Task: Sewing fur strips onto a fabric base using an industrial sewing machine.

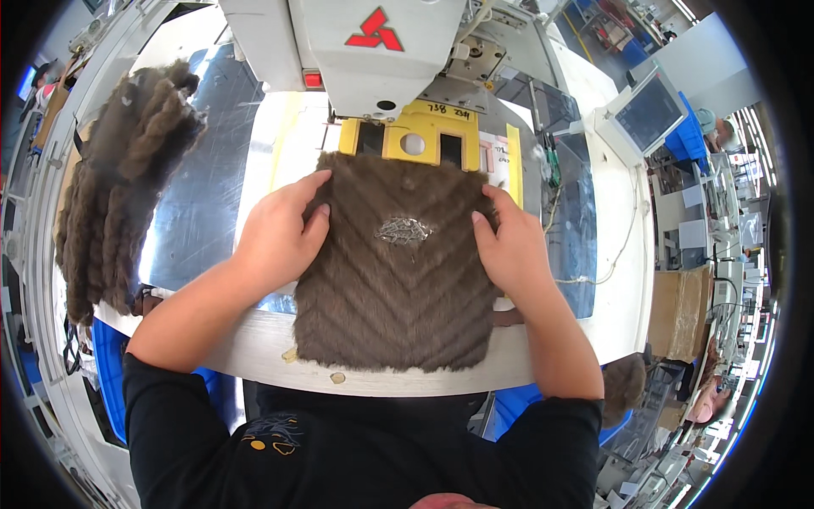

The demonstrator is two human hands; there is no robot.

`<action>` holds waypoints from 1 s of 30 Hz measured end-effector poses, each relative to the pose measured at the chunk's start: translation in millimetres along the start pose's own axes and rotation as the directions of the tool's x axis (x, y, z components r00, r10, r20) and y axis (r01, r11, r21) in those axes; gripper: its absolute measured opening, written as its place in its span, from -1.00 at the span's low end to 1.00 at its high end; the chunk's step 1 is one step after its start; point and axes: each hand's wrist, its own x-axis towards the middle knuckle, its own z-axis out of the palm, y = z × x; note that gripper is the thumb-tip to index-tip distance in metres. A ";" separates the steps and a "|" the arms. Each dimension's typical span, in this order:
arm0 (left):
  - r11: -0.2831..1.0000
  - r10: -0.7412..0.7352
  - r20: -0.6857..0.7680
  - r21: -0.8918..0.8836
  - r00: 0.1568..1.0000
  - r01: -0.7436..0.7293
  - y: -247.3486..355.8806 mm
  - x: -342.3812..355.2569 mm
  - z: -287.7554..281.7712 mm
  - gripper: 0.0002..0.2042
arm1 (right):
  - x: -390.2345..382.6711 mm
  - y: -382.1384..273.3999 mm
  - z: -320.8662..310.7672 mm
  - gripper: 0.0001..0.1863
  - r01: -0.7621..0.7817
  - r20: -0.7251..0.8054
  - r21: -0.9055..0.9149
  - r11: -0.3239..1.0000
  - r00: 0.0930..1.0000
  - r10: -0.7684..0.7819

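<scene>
On the white tabletop (246, 349), 1 brown fur panel (398, 284) lies between 2 hands (278, 231) (514, 246), both spread and touching its upper sides.

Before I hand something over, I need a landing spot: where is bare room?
The shiny metal sheet lies bare between the ridged brown fur heap and left hand. Beyond the right hand, a thin pale cable and green-handled tool intrude. The middle is crowded: both hands touch chevron-patterned brown fur beside a flat yellow template.

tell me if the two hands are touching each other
Apart. The head view shows the left hand and the right hand at opposite sides of the brown fur panel, its width plainly between them.
</scene>
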 end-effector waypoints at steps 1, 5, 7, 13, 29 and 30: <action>0.999 0.019 0.001 0.035 1.000 -0.019 -0.3 1.9 -0.2 -0.62 | 0.4 -0.6 -0.4 -0.56 0.002 0.012 -0.017 1.000 1.000 -0.002; 0.978 0.147 -0.055 0.158 0.988 -0.137 -5.4 13.6 4.1 -0.57 | 6.6 8.2 6.2 -0.60 0.146 -0.117 -0.093 0.985 0.981 -0.156; 0.979 0.127 -0.044 0.168 0.991 -0.118 -3.9 22.2 3.5 -0.57 | 16.7 6.9 4.3 -0.63 0.172 -0.121 -0.063 0.983 0.976 -0.179; 0.969 0.098 -0.043 0.232 0.994 -0.086 -7.2 44.3 1.5 -0.57 | 45.3 3.1 2.2 -0.69 0.190 -0.086 -0.105 0.976 0.976 -0.199; 0.977 0.031 0.053 0.209 0.998 -0.041 2.5 66.6 -4.1 -0.56 | 56.1 6.1 -4.3 -0.44 0.146 0.006 -0.103 0.984 0.989 -0.146; 0.970 0.077 0.046 0.229 0.996 -0.085 2.6 64.9 -3.9 -0.57 | 55.2 5.9 -2.2 -0.43 0.163 0.033 -0.135 0.977 0.987 -0.160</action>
